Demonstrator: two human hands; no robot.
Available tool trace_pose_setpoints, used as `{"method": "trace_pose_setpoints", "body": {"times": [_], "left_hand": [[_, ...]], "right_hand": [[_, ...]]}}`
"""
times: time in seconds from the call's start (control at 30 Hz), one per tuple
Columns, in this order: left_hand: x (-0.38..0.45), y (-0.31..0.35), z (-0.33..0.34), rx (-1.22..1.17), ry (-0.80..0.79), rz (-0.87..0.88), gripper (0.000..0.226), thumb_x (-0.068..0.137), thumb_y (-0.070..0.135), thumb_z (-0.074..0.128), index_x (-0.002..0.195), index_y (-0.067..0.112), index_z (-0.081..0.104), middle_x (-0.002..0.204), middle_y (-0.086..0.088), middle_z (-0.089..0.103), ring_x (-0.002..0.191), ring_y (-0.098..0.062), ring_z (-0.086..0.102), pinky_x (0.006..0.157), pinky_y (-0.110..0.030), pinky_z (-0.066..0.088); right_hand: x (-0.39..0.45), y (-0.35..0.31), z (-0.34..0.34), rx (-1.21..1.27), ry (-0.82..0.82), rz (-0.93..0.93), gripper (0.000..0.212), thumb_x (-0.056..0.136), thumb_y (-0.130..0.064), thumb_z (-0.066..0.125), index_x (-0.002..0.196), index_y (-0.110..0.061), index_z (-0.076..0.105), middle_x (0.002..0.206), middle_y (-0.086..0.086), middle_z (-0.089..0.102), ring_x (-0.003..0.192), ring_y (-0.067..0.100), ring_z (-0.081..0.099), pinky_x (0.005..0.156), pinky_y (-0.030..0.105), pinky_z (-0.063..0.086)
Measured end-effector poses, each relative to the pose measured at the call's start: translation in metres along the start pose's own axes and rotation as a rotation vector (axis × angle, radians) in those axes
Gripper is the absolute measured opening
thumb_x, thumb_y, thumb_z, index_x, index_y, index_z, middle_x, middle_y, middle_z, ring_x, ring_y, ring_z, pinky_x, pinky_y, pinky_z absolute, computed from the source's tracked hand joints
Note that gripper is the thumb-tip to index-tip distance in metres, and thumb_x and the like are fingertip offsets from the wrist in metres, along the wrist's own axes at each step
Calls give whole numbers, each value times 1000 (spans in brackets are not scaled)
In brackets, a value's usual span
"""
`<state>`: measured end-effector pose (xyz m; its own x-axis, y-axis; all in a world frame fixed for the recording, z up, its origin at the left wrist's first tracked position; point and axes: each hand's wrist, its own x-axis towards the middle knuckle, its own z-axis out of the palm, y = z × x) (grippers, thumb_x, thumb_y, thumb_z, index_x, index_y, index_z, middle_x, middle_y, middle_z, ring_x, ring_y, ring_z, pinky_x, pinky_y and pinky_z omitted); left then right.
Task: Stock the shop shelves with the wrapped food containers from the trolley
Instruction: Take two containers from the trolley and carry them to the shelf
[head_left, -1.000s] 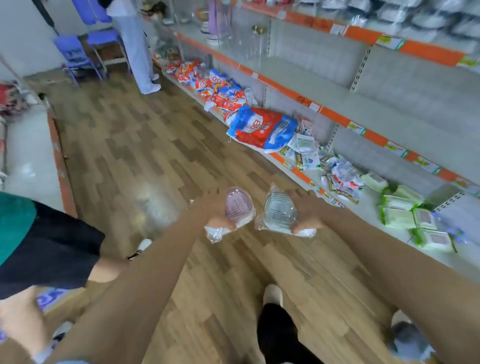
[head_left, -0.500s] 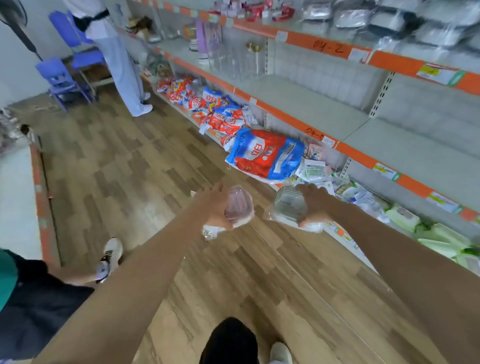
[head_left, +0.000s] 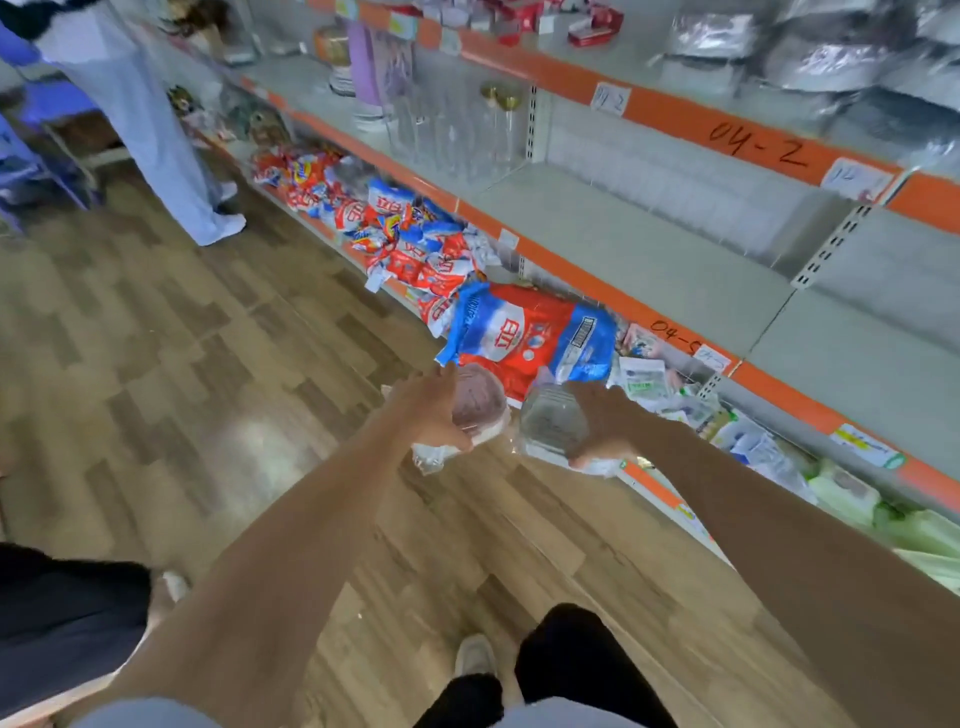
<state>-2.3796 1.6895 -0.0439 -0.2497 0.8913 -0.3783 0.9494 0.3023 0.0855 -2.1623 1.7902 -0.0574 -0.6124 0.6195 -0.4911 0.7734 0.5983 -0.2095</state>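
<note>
Containers carried toward shelf 04-2

Shelving (head_left: 649, 244) runs along the right side from far to near, grey decks edged with orange price strips. On the upper strip the handwritten mark "04-2" (head_left: 756, 148) can be read; a lower strip carries a partly visible "04-5" or similar (head_left: 672, 330), and the paper tags beside both are too blurred to read. The wooden floor (head_left: 182, 364) fills the left and near part of the scene. A large red, white and blue bag (head_left: 530, 338) lies on the bottom shelf with red characters on a white patch, not legible; smaller bags in the same colours (head_left: 405, 234) are piled farther along. At far left stands a person in pale trousers (head_left: 156, 130).

Both arms reach forward over the floor, just short of the bottom shelf. The left hand (head_left: 434, 410) has its fingers curled round a pink-tinted wrapped container (head_left: 480, 402), with loose wrap hanging below. The right hand (head_left: 605, 423) has its fingers closed around a clear wrapped container (head_left: 553, 423). The two containers are just beside each other, held in the air in front of the big bag.
</note>
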Motion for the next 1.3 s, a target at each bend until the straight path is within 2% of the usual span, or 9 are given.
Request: {"method": "trace_pose_setpoints", "body": {"times": [0.17,0.3,0.47,0.7,0.87,1.0,1.1,1.17,1.3], "left_hand": [[94,-16,-19,46,-52,65,108,62,50,80,143,9,21,143,-14,33,127,-33,41,101,-45,41],[174,-12,-41,65,-74,78,115,62,50,81,147,10,14,147,-15,31,130,-35,40,102,-45,40],[270,19,-69,106,-59,164,104,60,49,82,139,10,26,135,-15,39,126,-36,42,101,-43,39],[358,70,-66,168,-115,357,103,60,44,83,140,10,27,141,-19,22,132,-35,25,101,-43,36],[417,95,-58,286,-39,546,90,60,46,80,131,11,36,132,-14,32,125,-31,31,94,-40,36],[459,104,-47,261,63,640,83,61,46,79,127,13,41,126,-7,40,118,-27,39,87,-38,37],[484,102,-31,176,130,696,76,64,38,79,128,14,46,123,-6,51,114,-29,47,89,-39,37],[496,99,-21,120,141,717,68,63,30,81,121,11,53,119,-9,56,114,-31,51,92,-39,40],[509,99,-12,93,141,733,62,66,15,80,122,11,55,126,-10,52,121,-31,46,97,-41,40]], "right_hand": [[78,14,-29,4,-13,17,106,70,-32,77,149,-23,7,148,10,26,136,34,26,104,46,37],[145,54,-52,89,4,85,104,72,-31,74,150,-21,6,149,10,22,138,35,20,107,47,33],[197,106,-74,151,32,233,103,67,-36,77,146,-21,14,143,8,28,132,33,28,103,43,38],[224,155,-76,205,134,491,97,68,-34,80,144,-23,21,140,6,22,130,30,26,98,44,39],[240,175,-67,393,265,716,91,68,-29,80,142,-25,26,138,4,26,125,30,29,97,44,37],[263,186,-60,458,346,815,87,71,-26,76,142,-27,25,138,4,27,126,30,29,98,47,36],[282,190,-50,453,399,840,81,74,-21,72,141,-32,28,139,1,29,130,27,26,100,46,33],[292,191,-44,433,433,820,75,76,-19,69,140,-31,31,142,-1,28,134,24,22,102,46,30],[304,200,-35,327,361,835,68,85,-21,63,143,-34,29,155,-3,13,142,24,9,109,48,23]]}}
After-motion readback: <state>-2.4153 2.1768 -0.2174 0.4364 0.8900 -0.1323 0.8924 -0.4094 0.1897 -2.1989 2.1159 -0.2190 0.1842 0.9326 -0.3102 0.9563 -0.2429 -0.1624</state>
